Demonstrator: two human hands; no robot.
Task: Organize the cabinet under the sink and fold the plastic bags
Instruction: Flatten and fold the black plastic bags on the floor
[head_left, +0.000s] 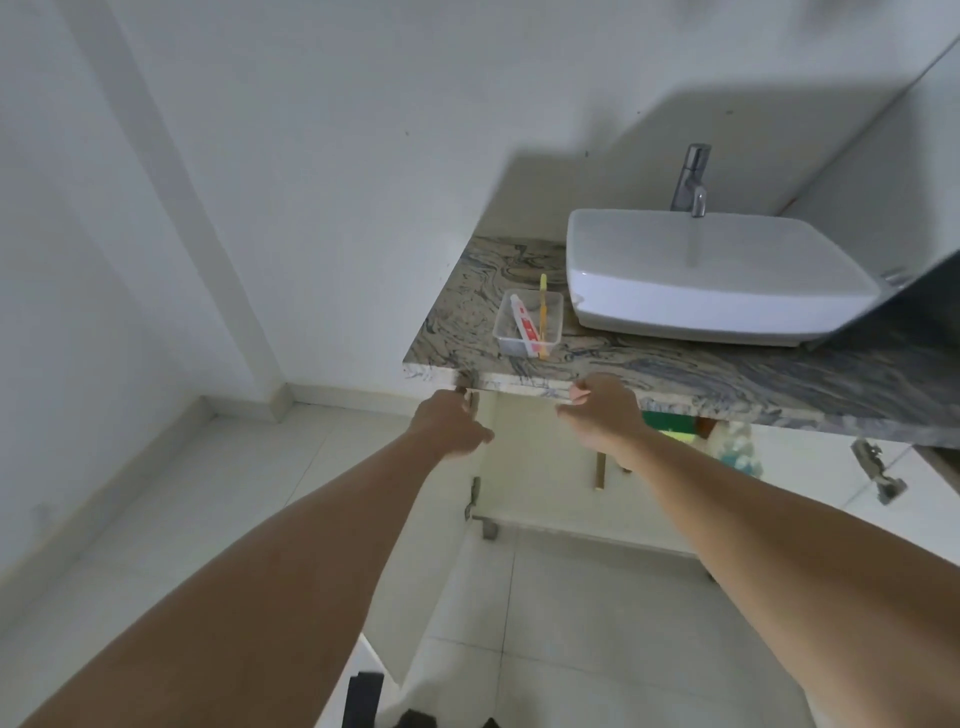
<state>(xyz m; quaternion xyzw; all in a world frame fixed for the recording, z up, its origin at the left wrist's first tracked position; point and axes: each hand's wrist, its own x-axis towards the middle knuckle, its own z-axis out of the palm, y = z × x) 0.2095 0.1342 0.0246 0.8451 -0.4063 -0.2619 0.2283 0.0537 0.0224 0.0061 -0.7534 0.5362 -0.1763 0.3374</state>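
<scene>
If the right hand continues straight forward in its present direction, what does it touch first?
Probably the front edge of the marble countertop: the right hand, fingers curled, already sits just below it. Depth is unclear, so it may pass underneath.

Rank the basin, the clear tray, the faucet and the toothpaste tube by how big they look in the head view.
1. white basin
2. clear tray
3. faucet
4. toothpaste tube
The faucet stands farther away, so tray versus faucet is unsure.

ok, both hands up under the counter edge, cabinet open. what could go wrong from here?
1. The open door's hinge juts out at the right, near the right hand: a likely snag.
2. Left hand is at the cabinet door top edge; fingers might get pinched.
3. The clear tub sits near the countertop edge; a bump could tip it.
</scene>
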